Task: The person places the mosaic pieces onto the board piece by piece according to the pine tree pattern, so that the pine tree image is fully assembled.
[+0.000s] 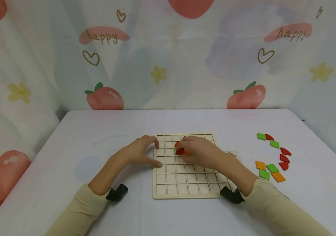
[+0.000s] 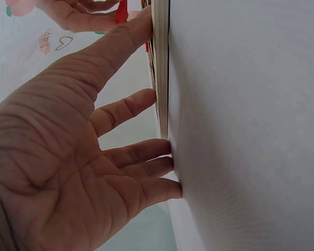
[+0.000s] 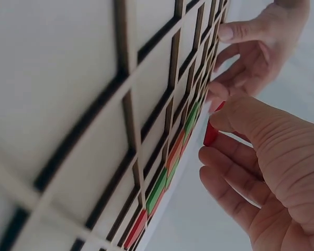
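Note:
A pale wooden grid board (image 1: 168, 196) lies on the white table. My right hand (image 1: 200, 151) is over its upper middle, pinching a small red piece (image 3: 211, 135) between thumb and forefinger, just off the grid. Beneath that hand, several coloured pieces sit in the grid cells: a green piece (image 3: 157, 192), a red piece (image 3: 135, 230) and an orange piece (image 3: 175, 152) among them; the hand partly hides them in the head view. At the board's left edge my left hand (image 1: 140, 152) touches the rim with thumb and fingertips, its fingers spread and fairly straight.
Loose pieces lie right of the board, including a red piece (image 1: 284, 158), a green piece (image 1: 272, 168) and an orange piece (image 1: 278, 177). A smaller gridded item (image 1: 236, 154) shows partly behind the right forearm. A patterned cloth (image 1: 168, 95) hangs behind the table.

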The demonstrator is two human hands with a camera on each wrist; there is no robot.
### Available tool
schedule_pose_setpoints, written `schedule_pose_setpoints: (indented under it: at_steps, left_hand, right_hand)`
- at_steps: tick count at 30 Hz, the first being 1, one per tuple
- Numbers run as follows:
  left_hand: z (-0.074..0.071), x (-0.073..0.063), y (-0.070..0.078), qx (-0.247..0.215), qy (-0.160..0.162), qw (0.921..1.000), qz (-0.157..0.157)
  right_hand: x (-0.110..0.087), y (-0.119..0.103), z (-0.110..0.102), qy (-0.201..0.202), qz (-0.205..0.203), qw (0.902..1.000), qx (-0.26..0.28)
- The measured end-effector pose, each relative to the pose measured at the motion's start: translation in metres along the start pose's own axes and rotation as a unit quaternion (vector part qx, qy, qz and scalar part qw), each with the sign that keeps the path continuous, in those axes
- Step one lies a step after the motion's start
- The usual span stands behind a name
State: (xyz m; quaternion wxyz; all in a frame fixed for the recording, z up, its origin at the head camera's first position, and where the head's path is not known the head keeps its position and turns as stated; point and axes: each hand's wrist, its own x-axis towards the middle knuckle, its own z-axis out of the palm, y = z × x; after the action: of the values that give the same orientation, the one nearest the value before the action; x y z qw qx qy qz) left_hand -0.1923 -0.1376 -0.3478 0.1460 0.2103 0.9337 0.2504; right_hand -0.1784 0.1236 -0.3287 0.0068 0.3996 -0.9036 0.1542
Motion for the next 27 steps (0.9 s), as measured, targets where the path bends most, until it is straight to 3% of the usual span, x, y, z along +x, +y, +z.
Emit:
schedule_pose_setpoints:
  at_steps: [7, 14, 27]
  left_hand:
    - [-0.001, 0.0, 0.001, 0.001, 0.0, 1.0, 0.002]
    - [-0.001, 0.0, 0.004, -0.001, 0.0, 1.0, 0.005]
    - [-0.001, -0.001, 0.002, -0.002, -0.003, 1.0, 0.005]
  right_hand:
    - [0.016, -0.007, 0.005, -0.029, -0.01, 0.9995, -0.009]
    - [0.026, -0.006, 0.009, -0.019, -0.051, 0.9983, -0.019]
    - [0.027, -0.004, 0.013, -0.018, -0.079, 0.9962, -0.032]
